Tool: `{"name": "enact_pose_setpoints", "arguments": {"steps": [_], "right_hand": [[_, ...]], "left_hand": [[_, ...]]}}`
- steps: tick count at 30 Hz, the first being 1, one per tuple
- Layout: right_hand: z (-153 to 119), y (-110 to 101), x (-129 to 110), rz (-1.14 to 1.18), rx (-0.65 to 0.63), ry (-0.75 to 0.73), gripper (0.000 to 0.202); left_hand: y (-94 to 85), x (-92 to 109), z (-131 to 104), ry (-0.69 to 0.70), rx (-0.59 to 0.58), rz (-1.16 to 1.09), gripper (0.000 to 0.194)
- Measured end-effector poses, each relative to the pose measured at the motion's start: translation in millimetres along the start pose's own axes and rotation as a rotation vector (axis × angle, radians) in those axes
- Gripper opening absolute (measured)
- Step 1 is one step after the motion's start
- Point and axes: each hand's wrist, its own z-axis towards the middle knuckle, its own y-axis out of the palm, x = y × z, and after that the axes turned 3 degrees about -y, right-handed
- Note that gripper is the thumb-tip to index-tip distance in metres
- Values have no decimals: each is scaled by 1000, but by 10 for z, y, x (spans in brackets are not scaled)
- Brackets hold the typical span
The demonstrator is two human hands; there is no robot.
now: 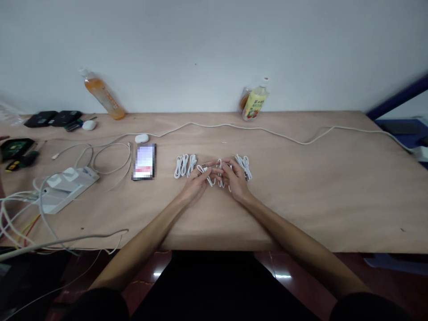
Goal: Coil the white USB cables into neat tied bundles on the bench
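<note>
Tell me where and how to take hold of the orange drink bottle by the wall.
I'd grip the orange drink bottle around its middle, coming from the front: its long, slim body offers a wrap-around hold, and the wall backs it closely.

Place: electronics workshop, seemingly
Surface: pale wooden tabletop (317, 191)
Left of left hand (195, 185): white plastic power strip (74, 191), black-cased green circuit board (17, 147)

Left hand (197, 182) and right hand (236, 180) over white cables (220, 174), apparently coiled, 1 phone (144, 162) nearby
</note>
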Motion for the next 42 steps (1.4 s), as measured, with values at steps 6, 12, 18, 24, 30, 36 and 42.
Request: {"name": "enact_pose_setpoints", "arguments": {"steps": [6, 12, 18, 24, 30, 36, 42], "right_hand": [[-10, -52, -4, 29, 66, -32, 56], [14, -125, 9, -126, 93, -97, 35], [-23, -89, 91, -129, 94, -188, 38], [-95, -92, 58, -306, 112, -237, 34], [-182, -99, 30, -828, 164, -504, 29], [-141, -110, 48, -997, 86, -488, 17], [-87, -134, 53, -1005, 26, -394, 13]], "left_hand": [[-40, -8, 49, 65, 104, 36, 28], [-29, -2, 61, 186, 214, 152, 34], [-54, -21, 40, 169, 156, 300, 48], [-71, 45, -17, 195, 179, 575, 45], [-48, 91, -70, 292, 242, 815, 37], [-62, 45, -83, 247, 223, 685, 54], [-141, -49, -57, 228, 67, 591, 51]]}}
